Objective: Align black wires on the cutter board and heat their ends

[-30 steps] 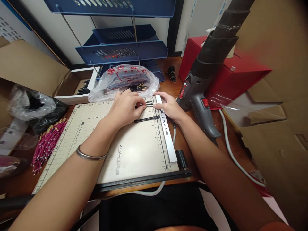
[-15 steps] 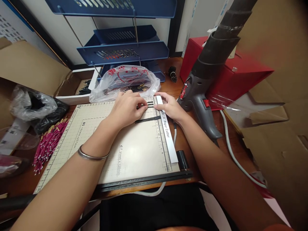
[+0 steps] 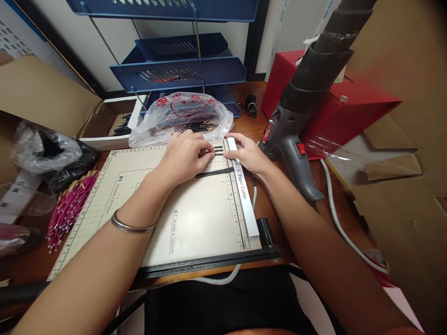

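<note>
My left hand (image 3: pixel 186 157) is closed in a pinch, thumb and forefinger together on thin black cords (image 3: pixel 219 149) that lie across a cream paper cutter board (image 3: pixel 199 214). Most of their length is hidden under that hand. My right hand (image 3: pixel 246 153) rests over the far end of the cutter's white strip (image 3: pixel 244 197), forefinger and thumb apart. Its thumb tip is at the right ends of the cords; the other fingers are hidden. Nearer to me, a separate bunch of black cords (image 3: pixel 214 173) lies crosswise, its right end against the strip.
Left of the board lies a pile of magenta cords (image 3: pixel 71 209). Behind it are a clear plastic bag (image 3: pixel 181 109) with black cords inside and a blue tiered rack (image 3: pixel 178 74). A grey heat gun (image 3: pixel 300 139) stands close to my right forearm, with a red box (image 3: pixel 359 104) behind.
Both hands keep nearly the same place and grip. The background has shifted slightly with a small head movement. The cords at my fingertips look slightly more spread apart.
</note>
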The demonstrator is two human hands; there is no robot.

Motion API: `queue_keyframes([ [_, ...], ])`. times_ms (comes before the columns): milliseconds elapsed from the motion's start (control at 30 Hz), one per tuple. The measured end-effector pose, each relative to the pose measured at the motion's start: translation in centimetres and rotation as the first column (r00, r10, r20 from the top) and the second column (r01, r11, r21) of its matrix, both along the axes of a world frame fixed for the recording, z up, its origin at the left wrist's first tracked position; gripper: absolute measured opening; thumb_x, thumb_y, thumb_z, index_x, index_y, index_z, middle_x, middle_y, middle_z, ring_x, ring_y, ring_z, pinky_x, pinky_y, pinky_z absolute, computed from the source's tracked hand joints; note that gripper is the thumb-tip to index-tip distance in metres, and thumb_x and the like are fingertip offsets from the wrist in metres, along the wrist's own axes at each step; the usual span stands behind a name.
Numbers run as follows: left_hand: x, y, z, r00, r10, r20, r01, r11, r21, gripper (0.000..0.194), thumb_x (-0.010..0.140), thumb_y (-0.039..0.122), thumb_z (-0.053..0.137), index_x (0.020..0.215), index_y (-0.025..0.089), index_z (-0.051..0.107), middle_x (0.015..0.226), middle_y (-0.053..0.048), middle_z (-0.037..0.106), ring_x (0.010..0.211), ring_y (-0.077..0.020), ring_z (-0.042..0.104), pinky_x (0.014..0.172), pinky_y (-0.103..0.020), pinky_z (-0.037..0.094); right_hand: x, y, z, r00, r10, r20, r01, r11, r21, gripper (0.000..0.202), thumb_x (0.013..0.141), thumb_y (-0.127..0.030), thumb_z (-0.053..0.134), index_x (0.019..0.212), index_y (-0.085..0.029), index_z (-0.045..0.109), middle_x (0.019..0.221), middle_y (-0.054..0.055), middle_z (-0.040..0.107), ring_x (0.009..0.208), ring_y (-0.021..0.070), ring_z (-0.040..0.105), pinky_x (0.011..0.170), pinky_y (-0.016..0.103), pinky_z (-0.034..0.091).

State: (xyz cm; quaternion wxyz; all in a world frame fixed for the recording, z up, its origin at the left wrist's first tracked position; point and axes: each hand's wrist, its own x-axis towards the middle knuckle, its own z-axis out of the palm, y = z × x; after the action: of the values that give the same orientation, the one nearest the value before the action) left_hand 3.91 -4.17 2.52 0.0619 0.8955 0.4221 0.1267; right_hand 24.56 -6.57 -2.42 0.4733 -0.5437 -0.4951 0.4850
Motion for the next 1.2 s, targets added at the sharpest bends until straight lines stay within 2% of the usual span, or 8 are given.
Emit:
queue_keyframes([
  [167, -0.12, 0.08, -0.14, 1.0, -0.018, 0.013, 0.018, 1.0, 0.02, 0.023, 0.102, 0.03, 0.065, 0.097, 0.021, 0.086, 0.096, -0.009, 0.076, 0.1, -0.0292, 0.06, 0.091, -0.044, 0.039, -0.37, 0.0, -0.02, 0.997, -0.024, 0.073, 0.025, 1.0, -0.009, 0.077, 0.064, -0.026, 0.072, 0.139, -0.018, 0.061, 0.134, 0.011, 0.072, 0.128, 0.0333, 0.067, 0.121, 0.051, 0.051],
  [333, -0.22, 0.16, -0.31, 0.999, -0.034, 0.02, 0.033, 0.999, 0.036, 0.025, 0.102, 0.032, 0.064, 0.096, 0.022, 0.086, 0.095, -0.01, 0.077, 0.098, -0.0289, 0.059, 0.089, -0.044, 0.038, -0.4, 0.03, -0.02, 0.994, -0.042, 0.101, 0.041, 0.999, 0.006, 0.074, 0.062, -0.025, 0.071, 0.136, -0.019, 0.062, 0.142, 0.011, 0.069, 0.138, 0.035, 0.061, 0.127, 0.051, 0.046],
  [533, -0.18, 0.12, -0.3, 0.998, -0.041, 0.044, 0.039, 0.998, 0.045, 0.023, 0.1, 0.031, 0.065, 0.094, 0.022, 0.085, 0.093, -0.01, 0.076, 0.098, -0.0293, 0.058, 0.091, -0.045, 0.04, -0.26, 0.16, -0.14, 0.997, -0.034, 0.074, 0.034, 0.999, 0.004, 0.074, 0.061, -0.025, 0.073, 0.134, -0.02, 0.063, 0.138, 0.011, 0.07, 0.142, 0.0369, 0.059, 0.128, 0.053, 0.046],
  [967, 0.08, -0.08, -0.2, 0.999, -0.014, 0.031, 0.013, 0.999, 0.036, 0.025, 0.099, 0.031, 0.063, 0.093, 0.022, 0.086, 0.091, -0.01, 0.076, 0.095, -0.0289, 0.057, 0.09, -0.045, 0.041, -0.33, 0.12, 0.14, 0.997, -0.032, 0.067, 0.032, 0.999, 0.004, 0.077, 0.058, -0.027, 0.069, 0.134, -0.015, 0.063, 0.137, 0.013, 0.07, 0.132, 0.0358, 0.063, 0.123, 0.051, 0.047],
  [1200, 0.06, -0.12, -0.22, 0.999, -0.027, 0.034, 0.025, 0.999, 0.046, 0.025, 0.098, 0.033, 0.064, 0.092, 0.022, 0.086, 0.091, -0.01, 0.076, 0.095, -0.0286, 0.058, 0.089, -0.045, 0.041, -0.19, 0.26, -0.25, 0.997, -0.033, 0.066, 0.032, 0.999, 0.013, 0.072, 0.06, -0.029, 0.07, 0.131, -0.019, 0.064, 0.131, 0.01, 0.072, 0.13, 0.0352, 0.064, 0.121, 0.051, 0.049],
])
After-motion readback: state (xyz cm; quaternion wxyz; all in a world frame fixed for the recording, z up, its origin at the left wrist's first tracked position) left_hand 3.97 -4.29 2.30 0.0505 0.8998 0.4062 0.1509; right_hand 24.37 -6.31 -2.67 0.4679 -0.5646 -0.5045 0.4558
